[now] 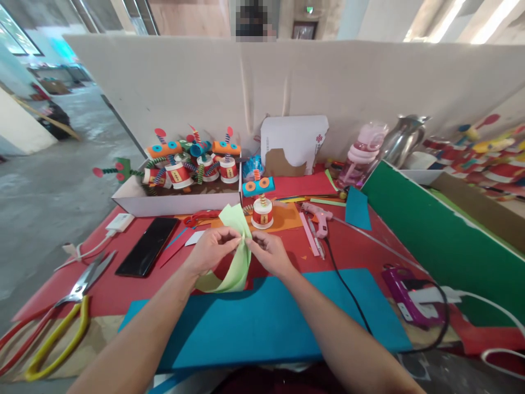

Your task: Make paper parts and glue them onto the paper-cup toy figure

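A light green paper strip (235, 273) curls between my two hands over the front of the table. My left hand (211, 249) pinches it from the left, and my right hand (268, 251) pinches it from the right, with the fingertips of both nearly meeting. Just beyond them stands a paper-cup figure (262, 213) with a blue tube head and coiled paper neck. Blue paper (262, 323) lies flat beneath my forearms. To the right of the cup figure rests a pink glue gun (320, 216).
Large scissors (80, 290) and a black phone (146, 246) lie at left. Behind is a white box (176, 205) of similar cup figures. A purple power strip (410, 301) with cables sits right, near a green-sided box (430, 230). A pink bottle (361, 156) stands farther back.
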Tool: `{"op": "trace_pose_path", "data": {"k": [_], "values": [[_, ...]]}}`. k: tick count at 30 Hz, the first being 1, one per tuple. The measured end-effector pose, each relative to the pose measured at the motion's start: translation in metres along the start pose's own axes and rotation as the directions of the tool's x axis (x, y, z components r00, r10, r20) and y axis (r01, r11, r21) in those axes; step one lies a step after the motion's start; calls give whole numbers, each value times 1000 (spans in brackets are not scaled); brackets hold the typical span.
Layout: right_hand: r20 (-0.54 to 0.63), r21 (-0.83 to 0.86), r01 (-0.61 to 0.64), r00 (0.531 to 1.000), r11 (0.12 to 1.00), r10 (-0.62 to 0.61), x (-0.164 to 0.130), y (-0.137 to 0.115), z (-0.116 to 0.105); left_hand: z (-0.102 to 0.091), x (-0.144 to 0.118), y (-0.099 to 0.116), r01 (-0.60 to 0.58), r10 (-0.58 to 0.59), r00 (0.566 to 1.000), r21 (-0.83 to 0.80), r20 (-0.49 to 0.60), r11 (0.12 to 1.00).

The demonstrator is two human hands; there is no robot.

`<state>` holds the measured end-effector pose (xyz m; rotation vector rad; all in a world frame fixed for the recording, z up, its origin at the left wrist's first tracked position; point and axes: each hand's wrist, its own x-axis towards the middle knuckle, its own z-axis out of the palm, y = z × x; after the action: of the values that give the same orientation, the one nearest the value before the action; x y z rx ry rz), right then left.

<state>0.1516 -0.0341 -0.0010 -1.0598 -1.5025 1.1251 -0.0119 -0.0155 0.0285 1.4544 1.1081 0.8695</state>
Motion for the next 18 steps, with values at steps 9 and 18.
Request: {"op": "trace_pose_path", "data": {"k": [9,18], "values": [[-108,245,-73,989,967,102,2,-27,-57,-45,-14,13,-67,45,997,-415,-63,908],[-867,453,349,386,820,315,19,-5,-119,-46,-5,12,-72,43,997,-548,-65,833]]}}
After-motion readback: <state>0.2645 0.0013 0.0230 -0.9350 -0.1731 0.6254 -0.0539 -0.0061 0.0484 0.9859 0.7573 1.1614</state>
